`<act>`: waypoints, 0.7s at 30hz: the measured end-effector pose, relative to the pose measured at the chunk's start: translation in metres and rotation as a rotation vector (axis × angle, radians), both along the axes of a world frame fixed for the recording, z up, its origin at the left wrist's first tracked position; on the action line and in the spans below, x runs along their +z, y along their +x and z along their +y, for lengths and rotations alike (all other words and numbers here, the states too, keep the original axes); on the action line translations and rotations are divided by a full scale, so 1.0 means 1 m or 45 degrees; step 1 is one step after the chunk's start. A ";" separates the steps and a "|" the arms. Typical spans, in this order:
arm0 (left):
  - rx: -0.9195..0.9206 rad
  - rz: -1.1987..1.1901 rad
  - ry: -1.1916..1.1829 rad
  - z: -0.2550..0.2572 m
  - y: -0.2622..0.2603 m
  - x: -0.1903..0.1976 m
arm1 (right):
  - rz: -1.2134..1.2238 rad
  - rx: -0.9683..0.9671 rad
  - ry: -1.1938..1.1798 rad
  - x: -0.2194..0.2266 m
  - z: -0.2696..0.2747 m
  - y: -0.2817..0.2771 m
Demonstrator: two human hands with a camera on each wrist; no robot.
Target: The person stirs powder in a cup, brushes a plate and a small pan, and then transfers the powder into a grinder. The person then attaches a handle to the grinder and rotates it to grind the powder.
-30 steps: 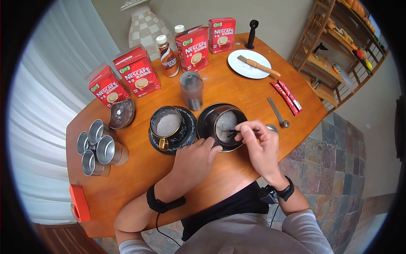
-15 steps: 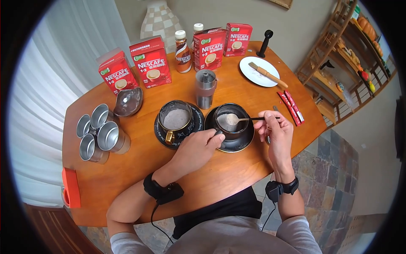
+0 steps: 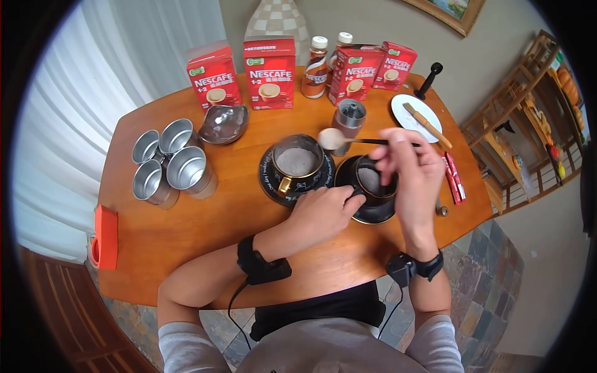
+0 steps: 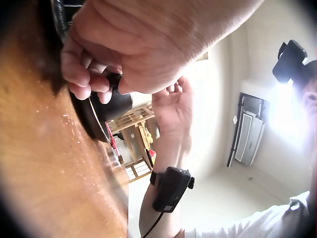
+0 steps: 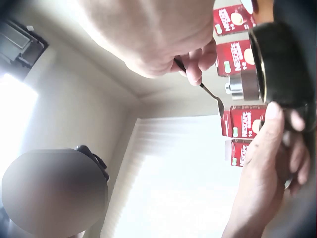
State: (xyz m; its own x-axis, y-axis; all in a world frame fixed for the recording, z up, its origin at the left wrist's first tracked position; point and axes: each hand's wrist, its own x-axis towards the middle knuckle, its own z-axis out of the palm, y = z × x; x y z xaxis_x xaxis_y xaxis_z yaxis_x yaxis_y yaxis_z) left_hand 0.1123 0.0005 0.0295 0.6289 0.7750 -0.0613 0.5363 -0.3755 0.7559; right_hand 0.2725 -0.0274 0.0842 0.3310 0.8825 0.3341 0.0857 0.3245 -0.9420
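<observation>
My left hand (image 3: 329, 208) holds the handle of a black cup (image 3: 374, 200), which stands on a black saucer with a gold rim. Above that cup, my right hand (image 3: 410, 161) pinches a thin dark-handled spoon (image 3: 364, 141). The spoon's bowl points left and carries a heap of pale powder. To the left, another black cup (image 3: 306, 180) with a gold handle sits on a lettered saucer (image 3: 271, 183), with grey-beige powder inside. In the right wrist view, the raised spoon (image 5: 213, 96) shows from the side, apart from the held cup (image 5: 287, 69).
A metal cylinder with a brown band (image 3: 349, 118) stands behind the cups. Several metal cups (image 3: 189, 174) and a dark glossy bowl (image 3: 225, 123) are at left. Red Nescafe boxes (image 3: 269, 74) and bottles (image 3: 315, 68) line the back. A white plate (image 3: 404, 115) bears a brush (image 3: 429, 124).
My right hand has lifted the spoon out of the right cup with powder on it and carried it up and left. The left hand stays at the cup's handle. The head view has turned.
</observation>
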 end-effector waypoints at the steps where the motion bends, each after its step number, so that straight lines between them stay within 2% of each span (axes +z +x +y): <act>1: 0.003 0.007 0.010 0.000 0.000 0.001 | -0.057 0.039 -0.009 0.000 0.004 -0.014; 3: -0.039 0.019 0.067 0.003 -0.001 -0.002 | -0.514 0.126 0.279 -0.024 0.024 -0.033; 5: 0.011 -0.259 0.182 0.001 0.001 -0.021 | -0.893 0.293 0.321 -0.027 0.029 -0.039; 7: -0.036 -0.178 0.149 0.007 0.002 -0.031 | -1.119 0.274 0.374 -0.028 0.035 -0.038; 10: -0.071 -0.131 0.107 0.011 0.001 -0.034 | -1.033 0.180 0.523 -0.016 0.030 -0.040; 11: -0.083 -0.127 0.098 0.011 0.001 -0.032 | -1.096 0.215 0.518 -0.017 0.030 -0.040; 14: 0.023 -0.317 0.143 0.002 0.003 -0.023 | -1.229 0.247 0.501 -0.017 0.026 -0.035; 17: -0.029 -0.088 0.091 0.007 0.003 -0.023 | -1.236 0.199 0.535 -0.014 0.029 -0.029; 19: -0.038 -0.131 0.133 0.006 0.002 -0.028 | -1.214 0.169 0.603 -0.013 0.028 -0.029; 21: -0.041 -0.148 0.160 0.006 0.001 -0.032 | -1.295 0.221 0.511 -0.016 0.025 -0.028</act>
